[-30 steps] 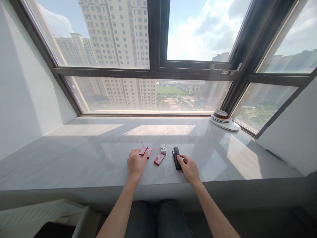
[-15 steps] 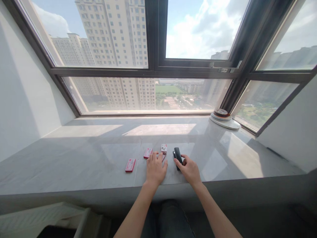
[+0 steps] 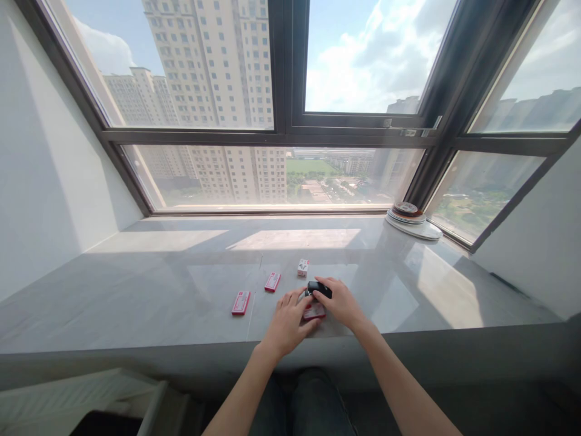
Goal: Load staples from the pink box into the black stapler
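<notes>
My right hand (image 3: 341, 303) is closed round a small black stapler (image 3: 318, 288) and holds it just above the grey stone sill (image 3: 158, 290). My left hand (image 3: 287, 321) curls its fingers on a red staple box (image 3: 314, 312) right under the stapler. Two more flat red boxes lie on the sill: one red box (image 3: 241, 302) to the left and a second red box (image 3: 273, 281) further back. A small white and red box (image 3: 303, 267) stands upright behind the hands.
A stack of round plates or coasters (image 3: 412, 220) sits at the back right corner of the sill, by the window frame (image 3: 285, 130). White walls close in both sides. My knees show under the sill's front edge.
My right hand has lifted the stapler and turned it. My left hand put one red box down to the left, moved right and took hold of the box beside the stapler.
</notes>
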Action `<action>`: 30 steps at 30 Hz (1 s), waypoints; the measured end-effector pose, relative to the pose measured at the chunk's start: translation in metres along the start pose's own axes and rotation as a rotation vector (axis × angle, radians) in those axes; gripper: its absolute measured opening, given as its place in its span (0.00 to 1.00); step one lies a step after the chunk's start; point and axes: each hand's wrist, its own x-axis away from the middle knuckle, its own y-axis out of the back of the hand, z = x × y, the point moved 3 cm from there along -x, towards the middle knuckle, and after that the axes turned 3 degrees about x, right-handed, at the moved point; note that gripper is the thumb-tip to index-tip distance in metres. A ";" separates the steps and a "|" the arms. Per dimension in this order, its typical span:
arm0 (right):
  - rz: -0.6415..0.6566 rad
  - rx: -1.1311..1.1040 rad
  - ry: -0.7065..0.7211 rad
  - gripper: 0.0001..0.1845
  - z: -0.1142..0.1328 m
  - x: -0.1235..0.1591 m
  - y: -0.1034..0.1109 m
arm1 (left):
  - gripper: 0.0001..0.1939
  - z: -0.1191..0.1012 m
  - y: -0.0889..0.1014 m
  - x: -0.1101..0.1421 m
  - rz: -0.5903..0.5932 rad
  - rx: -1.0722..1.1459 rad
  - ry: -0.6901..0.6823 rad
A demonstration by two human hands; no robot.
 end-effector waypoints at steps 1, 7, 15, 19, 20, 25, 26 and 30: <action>0.016 0.004 0.018 0.21 0.009 -0.003 -0.005 | 0.27 0.001 0.003 0.002 0.013 0.003 -0.004; -0.066 0.146 -0.101 0.21 0.047 -0.009 -0.029 | 0.30 0.012 0.016 0.015 0.070 0.023 0.017; -0.224 -0.234 -0.234 0.23 0.028 0.001 -0.022 | 0.28 0.015 0.016 0.020 0.049 -0.007 0.019; -0.178 -0.093 -0.069 0.18 0.043 0.008 -0.026 | 0.28 0.012 0.016 0.020 0.030 -0.010 -0.001; -0.168 -0.045 -0.035 0.18 0.049 0.007 -0.029 | 0.29 0.011 0.016 0.020 0.026 -0.008 -0.002; -0.164 0.020 -0.063 0.13 0.063 -0.007 -0.039 | 0.33 0.008 0.018 0.020 0.012 -0.006 0.013; -0.169 -0.026 -0.079 0.14 0.062 -0.010 -0.038 | 0.34 0.008 0.018 0.020 0.009 -0.006 0.018; -0.253 -0.470 -0.220 0.19 0.043 -0.021 -0.024 | 0.30 0.009 0.018 0.020 -0.003 -0.014 0.027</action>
